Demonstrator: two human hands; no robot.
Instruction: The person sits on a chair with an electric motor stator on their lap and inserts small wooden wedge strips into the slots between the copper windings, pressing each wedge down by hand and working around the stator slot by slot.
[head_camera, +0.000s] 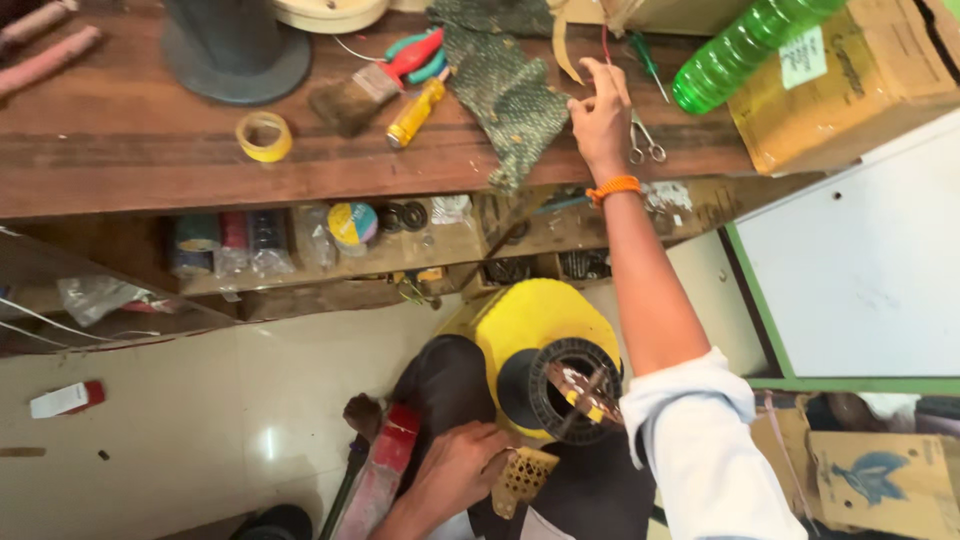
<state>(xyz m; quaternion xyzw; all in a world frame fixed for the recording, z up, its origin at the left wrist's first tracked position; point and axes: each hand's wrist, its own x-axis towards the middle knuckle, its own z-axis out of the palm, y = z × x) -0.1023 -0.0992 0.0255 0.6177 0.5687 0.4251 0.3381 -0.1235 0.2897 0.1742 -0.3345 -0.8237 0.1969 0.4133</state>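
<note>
My right hand (600, 118), with an orange band on the wrist, reaches up onto the wooden bench (130, 140). Its fingertips pinch a thin red wire (605, 42), just left of small scissors (646, 142) and a green screwdriver (648, 62). My left hand (458, 470) is low by my lap and grips a tan perforated piece (522, 482). Just above it sits a black round stator with copper winding (570, 390), set against a yellow housing (545, 315).
The bench also holds a patterned cloth (505, 90), a yellow screwdriver (415, 112), a brush (352, 98), red-green pliers (418, 55), a yellow tape roll (264, 136), a green bottle (742, 45) and a cardboard box (860, 90). Tape rolls fill the shelf (330, 262) below.
</note>
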